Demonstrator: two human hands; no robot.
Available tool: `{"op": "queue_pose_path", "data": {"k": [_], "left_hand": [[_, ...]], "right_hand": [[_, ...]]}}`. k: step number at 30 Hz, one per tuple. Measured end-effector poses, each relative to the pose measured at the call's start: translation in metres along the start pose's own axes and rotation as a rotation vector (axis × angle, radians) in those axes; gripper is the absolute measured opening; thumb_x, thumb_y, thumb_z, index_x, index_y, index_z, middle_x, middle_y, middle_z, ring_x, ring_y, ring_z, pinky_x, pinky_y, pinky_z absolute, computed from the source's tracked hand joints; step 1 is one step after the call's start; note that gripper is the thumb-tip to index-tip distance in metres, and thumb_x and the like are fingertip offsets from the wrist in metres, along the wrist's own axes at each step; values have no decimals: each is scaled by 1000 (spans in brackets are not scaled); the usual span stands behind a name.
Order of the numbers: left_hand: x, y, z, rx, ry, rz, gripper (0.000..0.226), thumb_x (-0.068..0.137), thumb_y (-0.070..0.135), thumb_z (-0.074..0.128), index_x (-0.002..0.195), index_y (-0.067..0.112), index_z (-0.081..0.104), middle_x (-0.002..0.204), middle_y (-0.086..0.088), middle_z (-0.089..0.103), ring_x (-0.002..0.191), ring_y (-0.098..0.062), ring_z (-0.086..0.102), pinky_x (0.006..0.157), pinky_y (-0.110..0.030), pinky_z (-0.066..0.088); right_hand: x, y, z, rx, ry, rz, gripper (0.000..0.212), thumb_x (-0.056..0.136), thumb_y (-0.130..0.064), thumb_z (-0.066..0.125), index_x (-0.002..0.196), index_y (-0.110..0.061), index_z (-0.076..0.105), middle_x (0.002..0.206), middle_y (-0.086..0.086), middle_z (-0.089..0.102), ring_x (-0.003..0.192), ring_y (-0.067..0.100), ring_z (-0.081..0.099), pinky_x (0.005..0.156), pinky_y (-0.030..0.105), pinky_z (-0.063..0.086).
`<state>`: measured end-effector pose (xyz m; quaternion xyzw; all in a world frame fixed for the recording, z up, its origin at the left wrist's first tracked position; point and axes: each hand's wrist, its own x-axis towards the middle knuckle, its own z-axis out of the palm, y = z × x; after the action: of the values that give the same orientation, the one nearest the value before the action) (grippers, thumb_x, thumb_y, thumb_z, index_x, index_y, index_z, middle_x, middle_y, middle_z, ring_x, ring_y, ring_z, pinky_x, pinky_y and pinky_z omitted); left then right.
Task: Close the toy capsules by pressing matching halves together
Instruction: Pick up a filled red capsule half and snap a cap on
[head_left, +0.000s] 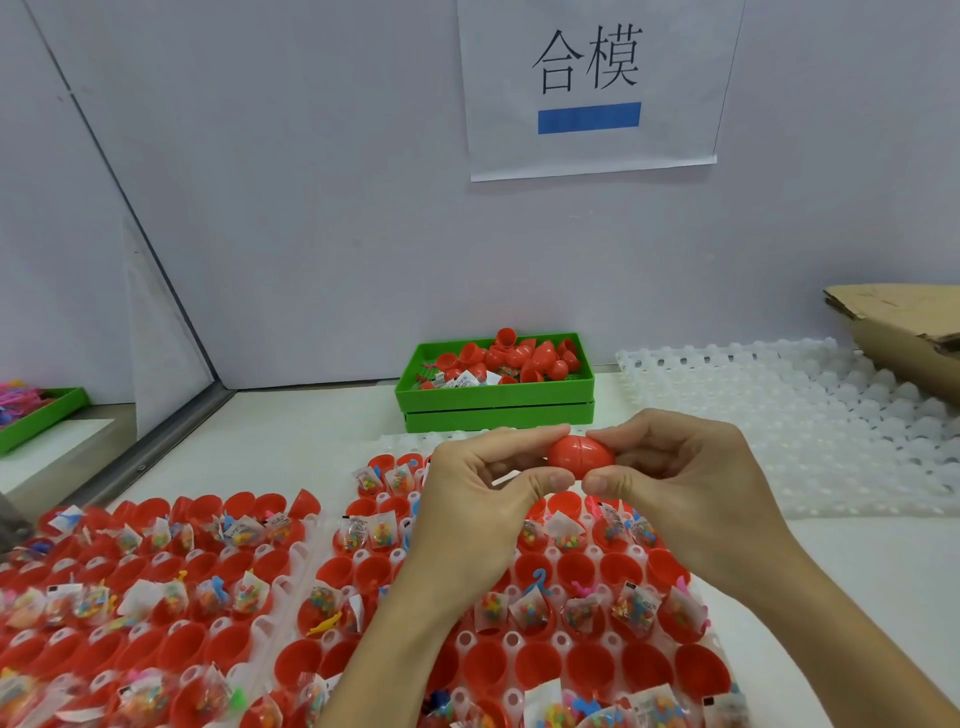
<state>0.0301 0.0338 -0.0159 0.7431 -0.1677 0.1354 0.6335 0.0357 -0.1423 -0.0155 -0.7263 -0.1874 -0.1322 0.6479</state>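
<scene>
A red egg-shaped capsule (581, 456) is held sideways above the table, its two halves joined at a visible seam. My left hand (483, 499) pinches its left end between thumb and fingers. My right hand (680, 483) pinches the right end the same way. Below my hands lie two white holder trays (306, 545) filled with open red capsule halves (535, 566), many of them holding small toy packets (382, 535).
A green bin (493, 397) with loose red halves and closed capsules stands at the back, stacked on another green bin. An empty white holder tray (810, 415) lies at the right, a cardboard box (904, 332) behind it. A second green bin (36, 418) sits far left.
</scene>
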Motion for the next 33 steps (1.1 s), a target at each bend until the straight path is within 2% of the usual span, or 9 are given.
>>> {"op": "queue_pose_path", "data": {"k": [6, 9, 17, 26, 33], "left_hand": [[0, 2, 0, -11, 14, -24, 34, 80, 3, 75, 101, 31, 74, 90, 10, 77, 88, -8, 73, 79, -20, 57], [0, 2, 1, -17, 15, -19, 34, 80, 4, 76, 99, 32, 73, 90, 9, 77, 87, -9, 74, 79, -20, 57], [-1, 0, 2, 14, 15, -24, 29, 77, 8, 79, 98, 27, 75, 87, 6, 77, 85, -13, 74, 80, -26, 59], [-1, -1, 5, 100, 60, -25, 38, 75, -2, 78, 85, 34, 74, 77, 13, 75, 76, -5, 72, 70, -14, 54], [-1, 0, 5, 92, 33, -32, 36, 79, -2, 75, 90, 31, 74, 82, 10, 76, 80, -9, 73, 75, -20, 57]], "right_hand": [[0, 0, -2, -7, 8, 11, 38, 60, -23, 80, 97, -19, 77, 79, -3, 78, 74, 15, 75, 73, 26, 61], [0, 1, -3, -21, -10, 7, 33, 69, -10, 80, 102, -15, 77, 80, -2, 78, 76, 15, 76, 75, 25, 60], [0, 5, 1, -123, 56, -19, 27, 77, 10, 75, 97, -8, 78, 70, -9, 76, 64, 6, 73, 62, 11, 55], [-1, 4, 2, -256, 38, -88, 28, 76, 8, 76, 94, -15, 79, 74, -13, 75, 66, 0, 70, 65, 9, 54], [0, 0, -1, -210, 8, -110, 35, 77, 11, 74, 91, -20, 79, 72, -10, 75, 64, 4, 71, 64, 13, 55]]}}
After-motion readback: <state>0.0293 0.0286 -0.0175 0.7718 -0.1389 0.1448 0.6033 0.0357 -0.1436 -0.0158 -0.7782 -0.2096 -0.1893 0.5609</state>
